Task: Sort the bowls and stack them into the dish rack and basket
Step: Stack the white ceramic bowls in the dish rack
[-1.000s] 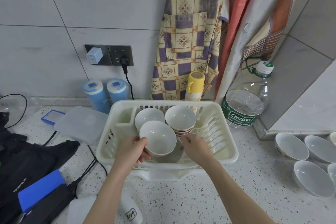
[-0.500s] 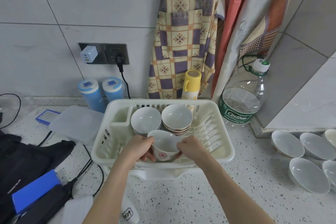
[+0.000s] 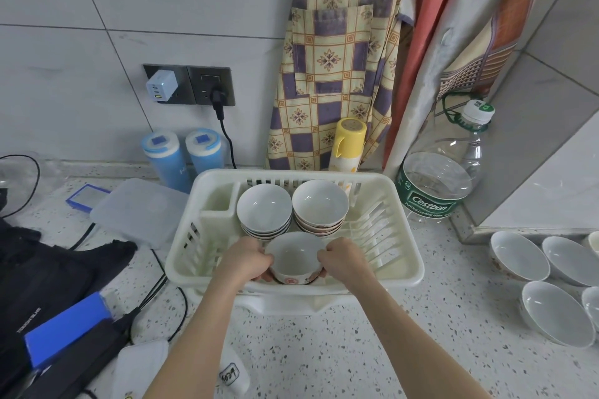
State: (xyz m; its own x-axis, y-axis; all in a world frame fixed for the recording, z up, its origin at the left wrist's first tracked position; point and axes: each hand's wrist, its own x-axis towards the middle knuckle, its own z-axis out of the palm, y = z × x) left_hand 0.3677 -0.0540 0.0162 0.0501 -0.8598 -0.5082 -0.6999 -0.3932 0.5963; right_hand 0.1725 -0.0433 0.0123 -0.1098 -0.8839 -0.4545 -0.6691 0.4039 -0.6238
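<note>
Nearest, 2 bare forearms reach in from the bottom edge over the speckled counter (image 3: 324,350). The left hand (image 3: 243,261) and right hand (image 3: 344,258) grip opposite sides of a white bowl with a red mark on its wall (image 3: 295,256), fingers curled round its rim and sides. The bowl sits upright, low in the front of the cream dish rack (image 3: 181,266); whether its foot already touches the rack floor is hard to tell, since the near rim hides it.

Just behind it stand 2 stacks: plain white bowls (image 3: 264,209) on the left and red-patterned bowls (image 3: 321,204) on the right, side by side.

The step in hand looks like seating this bowl as the start of a 3rd pile. Next, both hands would need to let go cleanly and travel right to the loose bowls (image 3: 518,256) lying well apart on the counter, picking one that matches a stack.
</note>
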